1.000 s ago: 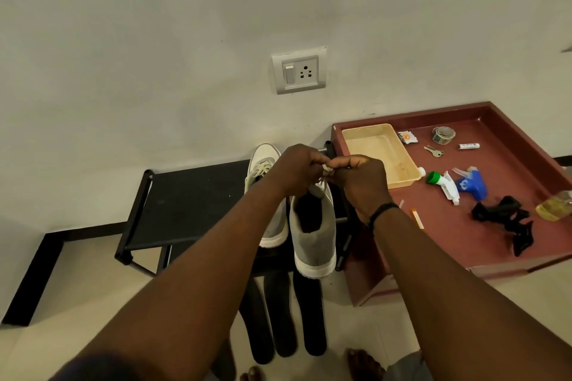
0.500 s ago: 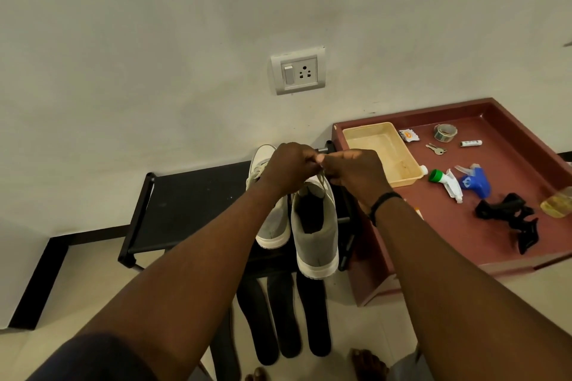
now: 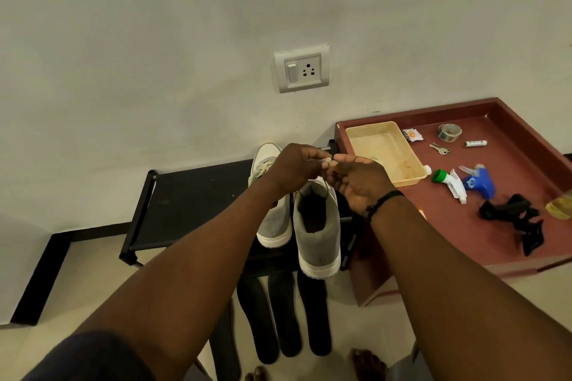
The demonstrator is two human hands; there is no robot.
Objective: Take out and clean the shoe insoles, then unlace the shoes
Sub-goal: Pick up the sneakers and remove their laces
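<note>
Two grey shoes parked on black bench (image 3: 192,195), heels toward camera. Right shoe (image 3: 317,232) worked on: pale lace (image 3: 326,161) pinched above its tongue by fingers of left hand (image 3: 294,168) and right hand (image 3: 360,181), fingertips nearly touching. Lace path into eyelets hidden by hands, probably partly unthreaded. Left shoe (image 3: 272,213) seen laced. Dark insoles (image 3: 284,318) laid on floor under bench. Maroon tray (image 3: 464,226) beside bench.

Right of your fingers (image 3: 328,164) you have a yellow tray (image 3: 383,153), 2 keys (image 3: 439,149), tape roll (image 3: 449,132) and blue sprayer (image 3: 478,181).
</note>
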